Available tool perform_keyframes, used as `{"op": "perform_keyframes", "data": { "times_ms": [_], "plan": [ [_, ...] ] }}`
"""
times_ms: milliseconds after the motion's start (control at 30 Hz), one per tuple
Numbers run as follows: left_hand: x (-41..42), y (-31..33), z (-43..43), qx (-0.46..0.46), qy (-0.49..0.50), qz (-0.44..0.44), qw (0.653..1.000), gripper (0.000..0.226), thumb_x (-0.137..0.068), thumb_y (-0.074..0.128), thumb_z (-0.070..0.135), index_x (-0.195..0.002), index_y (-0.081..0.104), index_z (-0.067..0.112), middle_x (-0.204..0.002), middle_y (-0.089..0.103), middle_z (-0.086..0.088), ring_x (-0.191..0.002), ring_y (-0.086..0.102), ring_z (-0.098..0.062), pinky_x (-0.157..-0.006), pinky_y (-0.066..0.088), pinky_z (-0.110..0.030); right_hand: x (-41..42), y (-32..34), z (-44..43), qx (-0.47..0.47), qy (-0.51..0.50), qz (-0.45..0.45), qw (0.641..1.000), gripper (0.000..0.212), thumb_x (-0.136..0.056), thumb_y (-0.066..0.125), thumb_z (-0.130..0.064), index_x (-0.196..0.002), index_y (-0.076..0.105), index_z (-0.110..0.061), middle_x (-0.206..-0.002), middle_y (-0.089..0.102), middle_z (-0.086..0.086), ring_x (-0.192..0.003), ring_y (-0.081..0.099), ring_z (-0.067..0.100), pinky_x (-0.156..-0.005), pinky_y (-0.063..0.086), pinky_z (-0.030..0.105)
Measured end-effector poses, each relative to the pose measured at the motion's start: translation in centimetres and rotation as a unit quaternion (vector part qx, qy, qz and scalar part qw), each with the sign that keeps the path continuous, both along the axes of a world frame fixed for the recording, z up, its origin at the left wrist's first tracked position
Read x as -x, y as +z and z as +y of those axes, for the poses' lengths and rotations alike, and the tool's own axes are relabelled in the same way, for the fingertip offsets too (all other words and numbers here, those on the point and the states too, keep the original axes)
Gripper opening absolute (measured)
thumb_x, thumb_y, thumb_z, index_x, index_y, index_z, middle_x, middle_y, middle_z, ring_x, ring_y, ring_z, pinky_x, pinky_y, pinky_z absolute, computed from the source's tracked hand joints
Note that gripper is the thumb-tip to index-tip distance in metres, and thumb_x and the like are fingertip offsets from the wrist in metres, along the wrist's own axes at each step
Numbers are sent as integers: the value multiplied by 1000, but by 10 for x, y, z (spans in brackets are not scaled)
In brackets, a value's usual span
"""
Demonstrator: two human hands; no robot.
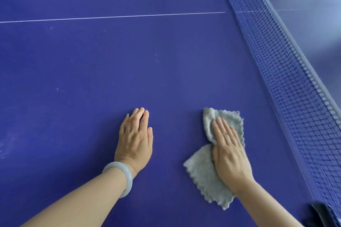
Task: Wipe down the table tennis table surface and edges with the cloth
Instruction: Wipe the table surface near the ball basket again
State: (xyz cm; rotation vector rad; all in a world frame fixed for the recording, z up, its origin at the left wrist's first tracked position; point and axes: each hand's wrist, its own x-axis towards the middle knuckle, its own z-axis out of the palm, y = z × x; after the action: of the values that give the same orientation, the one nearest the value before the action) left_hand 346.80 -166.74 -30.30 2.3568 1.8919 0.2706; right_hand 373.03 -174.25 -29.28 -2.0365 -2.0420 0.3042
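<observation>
**A:** Entry one, the cloth?

**B:** Grey, nubbly microfibre cloth with zigzag-cut edges, rumpled and folded over itself. Location: on the blue matte counter, between the left grip and the dark mesh net, nearer the net. Right grip: released, fingers straight, palm pressing flat on the cloth.

**A:** Left grip?

**B:** Released also, flat on bare counter, well apart from the cloth. Pale, smooth, glassy bangle at the wrist.

**A:** Risks?

**B:** Judged, not observed.
1. The cloth is bunched, so only part of it meets the surface. A stroke may leave streaks or skip the faint pale smudges lying toward the thin white centre line.
2. A flat palm has no hold, so the soft pile may slide out from under it.
3. A stroke toward the net may snag the zigzag hem in the mesh.
4. The hard bangle may knock or scratch the painted surface.
</observation>
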Motion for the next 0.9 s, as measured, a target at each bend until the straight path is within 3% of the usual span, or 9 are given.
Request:
{"op": "perform_keyframes", "data": {
  "times_ms": [100, 167, 300, 367, 400, 533, 633, 800, 900],
  "plan": [
    [-2, 2, 0, 8, 5, 2, 1000, 51, -98, 33, 26, -142, 46, 2, -146, 44, -13, -139, 40, -30, -116, 31, -49, -10, -4, 35, 17, -178, -2, 984, 60, -100, 29, -14, -157, 13, -7, -166, 3, 4, -152, -5, 13, -125, 1, 36],
    [-2, 2, -1, 8, 5, 5, 1000, 51, -98, 33, 26, -141, 46, 1, -145, 45, -14, -139, 41, -31, -116, 32, -49, 23, -5, 34, 6, -218, 8, 976, 63, -98, 34, -12, -157, 11, -3, -165, 1, 9, -153, -6, 18, -124, 0, 38],
    [-1, 3, -2, 10, 2, -4, 1000, 50, -100, 31, 24, -142, 45, 1, -147, 44, -14, -140, 39, -31, -116, 32, -50, 85, -11, -45, 1, 1, 15, 1000, 70, -87, 41, -7, -154, 23, -2, -164, 14, 12, -153, 12, 24, -122, 12, 42],
    [-1, 2, -2, 11, 3, -7, 1000, 46, -103, 30, 20, -142, 45, 2, -147, 43, -13, -140, 39, -30, -116, 31, -49, 48, -9, -60, 6, 103, 23, 994, 68, -87, 42, -9, -153, 29, -5, -165, 17, 5, -152, 17, 22, -122, 15, 41],
    [-1, 3, -2, 10, 2, -9, 1000, 46, -103, 30, 20, -142, 45, 2, -147, 43, -13, -140, 39, -30, -116, 31, -49, 20, -7, -58, 4, 87, 19, 996, 66, -88, 41, -11, -153, 32, -6, -165, 18, 3, -152, 17, 20, -123, 14, 39],
    [-2, 5, -1, 21, -2, -7, 1000, 54, -98, 32, 27, -143, 45, 1, -148, 43, -14, -141, 38, -31, -116, 30, -51, -62, 3, -21, 42, -207, -15, 977, 59, -100, 29, -14, -157, 17, -9, -165, 7, 2, -152, -3, 10, -125, 2, 35],
    [-2, 6, -1, 24, 2, -1, 1000, 51, -98, 39, 24, -142, 45, 1, -147, 44, -15, -140, 39, -32, -116, 30, -51, -31, -3, 4, 54, -320, -10, 946, 65, -98, 28, -11, -157, 1, -4, -165, -7, 8, -152, -13, 15, -124, -5, 36],
    [-4, 9, -2, 19, 3, -5, 1000, 49, -95, 53, 16, -141, 47, -1, -145, 46, -17, -139, 41, -34, -115, 31, -52, 28, -9, -22, 28, -117, -10, 993, 62, -99, 30, -14, -157, 8, -8, -164, 0, 3, -152, -8, 12, -123, -4, 32],
    [-1, 8, -3, 22, -1, -6, 1000, 49, -97, 51, 18, -142, 46, 0, -147, 44, -17, -140, 39, -33, -116, 30, -51, -9, -6, -26, 44, -146, -27, 988, 61, -102, 31, -16, -158, 8, -10, -165, 0, 0, -151, -11, 9, -124, -3, 31]
  ]
}}
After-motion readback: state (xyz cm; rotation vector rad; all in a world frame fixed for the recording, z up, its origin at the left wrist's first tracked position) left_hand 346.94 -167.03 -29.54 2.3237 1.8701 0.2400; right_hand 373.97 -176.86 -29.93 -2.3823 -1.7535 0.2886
